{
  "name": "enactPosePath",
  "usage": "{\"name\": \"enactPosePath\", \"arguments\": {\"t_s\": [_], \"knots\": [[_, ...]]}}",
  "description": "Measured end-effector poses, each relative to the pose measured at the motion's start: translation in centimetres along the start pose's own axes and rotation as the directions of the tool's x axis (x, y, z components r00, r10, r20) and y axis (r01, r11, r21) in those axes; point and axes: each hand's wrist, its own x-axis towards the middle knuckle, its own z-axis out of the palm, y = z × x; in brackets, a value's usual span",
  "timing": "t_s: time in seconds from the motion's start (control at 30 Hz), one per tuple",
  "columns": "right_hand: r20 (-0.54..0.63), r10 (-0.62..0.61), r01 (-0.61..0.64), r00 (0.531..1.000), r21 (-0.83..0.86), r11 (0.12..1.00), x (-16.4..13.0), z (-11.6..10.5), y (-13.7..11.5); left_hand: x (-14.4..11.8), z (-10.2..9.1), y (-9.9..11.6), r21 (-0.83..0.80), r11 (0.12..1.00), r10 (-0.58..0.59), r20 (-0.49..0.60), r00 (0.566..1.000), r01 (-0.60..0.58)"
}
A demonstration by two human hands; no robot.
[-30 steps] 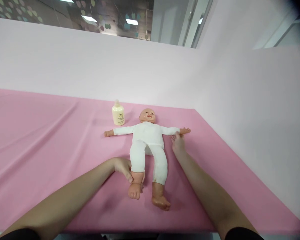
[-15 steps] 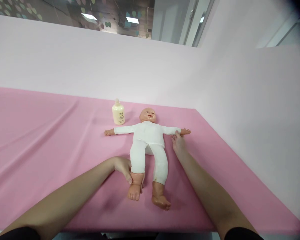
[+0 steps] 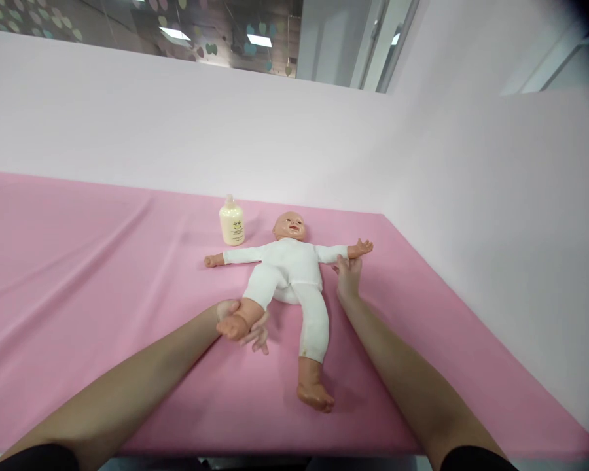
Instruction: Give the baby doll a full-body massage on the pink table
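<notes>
Pink cloth covers the worktop (image 3: 78,275), which runs to a pale pink wall behind, and at the frame's centre a baby doll (image 3: 289,261) in a white suit lies on its back with both arms spread.

Half a second ago both of the doll's legs lay straight toward the lower edge of the frame; now the leg on the left side of the picture is bent up and swung outward, its bare foot (image 3: 230,325) lifted off the cloth. The other leg lies straight as before, foot near lower centre.

Cupped under that raised foot and ankle, the left hand (image 3: 245,324) has its fingers spread and only loosely curled, supporting the foot rather than clamping it. Just right of centre, the right hand (image 3: 348,275) rests its fingers against the doll's sleeve near the wrist, mostly together and not closed around it; that doll arm is tipped slightly up since the earlier picture.

Beside the doll's head, toward upper centre-left, a cream lotion bottle (image 3: 232,222) stands upright, well apart from both hands.
</notes>
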Motion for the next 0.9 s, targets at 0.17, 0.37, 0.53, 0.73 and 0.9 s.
{"name": "enactPosePath", "arguments": {"t_s": [0.17, 0.37, 0.53, 0.73, 0.9], "knots": [[0.247, -0.246, 0.279, 0.937, -0.112, 0.954, -1.2, 0.8, -0.2, 0.1, -0.3, 0.0, -0.081, 0.978, 0.14, -0.437, 0.889, -0.194], [0.618, -0.416, 0.687, 0.667, -0.294, 0.665, -2.2, 0.7, -0.4, 1.1, 0.0, 0.5, -0.168, 0.957, 0.063, -0.673, 0.737, -0.236], [0.713, -0.487, 0.842, 0.504, -0.282, 0.459, -2.2, 0.9, -1.0, 1.6, 0.1, 0.4, -0.182, 0.96, 0.023, -0.703, 0.711, -0.211], [0.743, -0.454, 0.855, 0.492, -0.311, 0.416, -2.1, 0.8, -0.6, 1.9, 0.6, 0.6, -0.178, 0.965, 0.014, -0.7, 0.714, -0.194], [0.749, -0.448, 0.857, 0.489, -0.315, 0.408, -2.0, 0.7, -0.6, 2.0, 0.8, 0.6, -0.164, 0.97, 0.015, -0.694, 0.719, -0.179]]}}
